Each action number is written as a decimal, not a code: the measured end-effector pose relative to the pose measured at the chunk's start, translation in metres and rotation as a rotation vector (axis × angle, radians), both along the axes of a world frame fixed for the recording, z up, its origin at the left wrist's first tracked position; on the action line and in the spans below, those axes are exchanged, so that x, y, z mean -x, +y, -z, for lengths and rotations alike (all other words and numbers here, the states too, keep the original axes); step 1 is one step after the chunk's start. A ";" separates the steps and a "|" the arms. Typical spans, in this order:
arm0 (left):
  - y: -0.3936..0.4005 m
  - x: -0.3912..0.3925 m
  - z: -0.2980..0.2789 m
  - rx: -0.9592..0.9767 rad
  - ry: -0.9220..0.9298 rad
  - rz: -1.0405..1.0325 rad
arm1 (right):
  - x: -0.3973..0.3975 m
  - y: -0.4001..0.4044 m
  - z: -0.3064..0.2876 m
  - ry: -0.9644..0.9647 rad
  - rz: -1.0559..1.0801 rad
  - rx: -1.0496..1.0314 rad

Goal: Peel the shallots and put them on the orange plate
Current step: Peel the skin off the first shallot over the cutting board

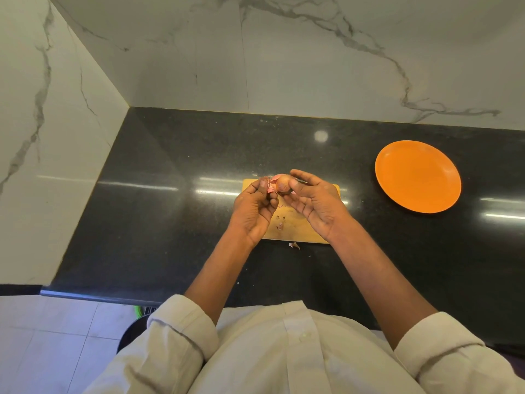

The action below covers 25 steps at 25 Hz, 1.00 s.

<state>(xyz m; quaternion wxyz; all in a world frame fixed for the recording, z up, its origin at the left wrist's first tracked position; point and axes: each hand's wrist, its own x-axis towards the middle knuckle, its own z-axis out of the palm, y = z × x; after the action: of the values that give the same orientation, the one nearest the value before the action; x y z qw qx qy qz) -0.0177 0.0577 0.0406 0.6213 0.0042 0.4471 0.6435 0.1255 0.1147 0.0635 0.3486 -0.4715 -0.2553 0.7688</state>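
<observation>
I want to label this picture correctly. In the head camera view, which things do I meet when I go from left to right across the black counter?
left hand → skin strip → shallot → right hand → orange plate

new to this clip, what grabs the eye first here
The orange plate stands out most, bare on the black counter at right. At centre, both hands hold a shallot over a wooden board: the left hand pinches its loose skin, the right hand holds the bulb.
</observation>
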 end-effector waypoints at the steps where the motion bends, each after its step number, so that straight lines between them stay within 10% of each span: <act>1: -0.003 -0.001 0.001 -0.013 0.072 0.044 | -0.001 -0.001 0.001 -0.035 -0.017 -0.036; 7: -0.013 0.002 0.009 -0.007 0.406 0.156 | -0.003 -0.015 0.003 -0.102 -0.094 -0.157; 16: -0.025 0.007 0.008 0.081 -0.109 -0.072 | 0.008 -0.030 0.015 0.160 0.113 0.180; 25: -0.052 0.021 0.019 0.187 1.244 0.280 | 0.007 -0.047 0.012 -0.191 -0.004 -0.139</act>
<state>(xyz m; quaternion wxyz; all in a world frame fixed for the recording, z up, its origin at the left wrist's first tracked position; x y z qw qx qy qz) -0.0390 0.0060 0.0219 0.3220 0.3807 0.7730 0.3922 0.1180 0.0681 0.0518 0.3531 -0.5167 -0.3408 0.7016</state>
